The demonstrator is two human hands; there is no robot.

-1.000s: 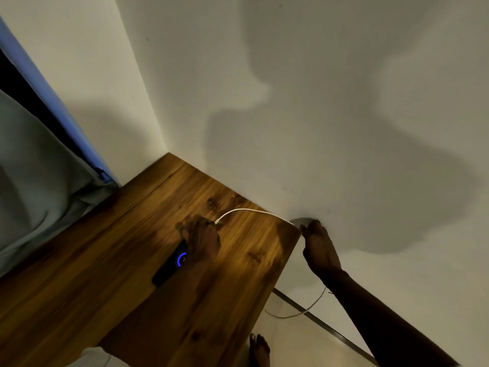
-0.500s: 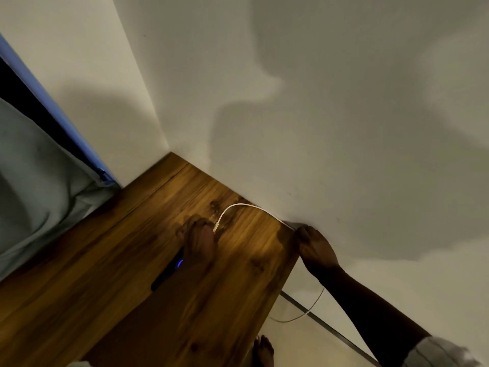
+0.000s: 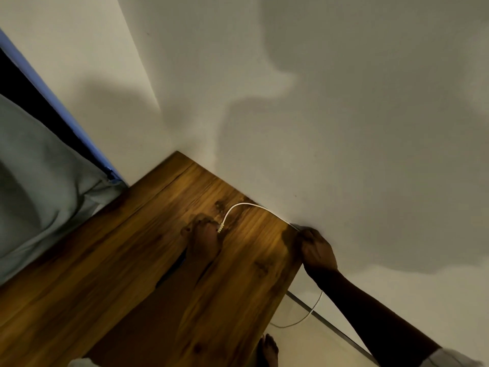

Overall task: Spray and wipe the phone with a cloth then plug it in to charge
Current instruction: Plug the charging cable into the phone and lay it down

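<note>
Since the preceding frames, the blue glow on the phone [image 3: 169,272] is no longer seen, the phone now being almost wholly covered by the left forearm, and the right hand [image 3: 316,251] is found closer against the table corner. At far left, a grey-green cloth-like mass [image 3: 39,186] is shown beside a blue strip [image 3: 66,112]. The wooden table [image 3: 92,287] fills the lower centre, set into the corner of a pale wall [image 3: 344,128]. The left hand [image 3: 202,241] is laid palm-down on the tabletop over the upper end of the phone, of which only a dark sliver is visible; whether the phone is gripped cannot be told. The white cable [image 3: 239,206] is seen arching from a connector at the left fingertips to the table's right edge, where it is pinched by the closed right hand. Below, the cable is seen looping toward the floor near a bare foot [image 3: 267,350].
</note>
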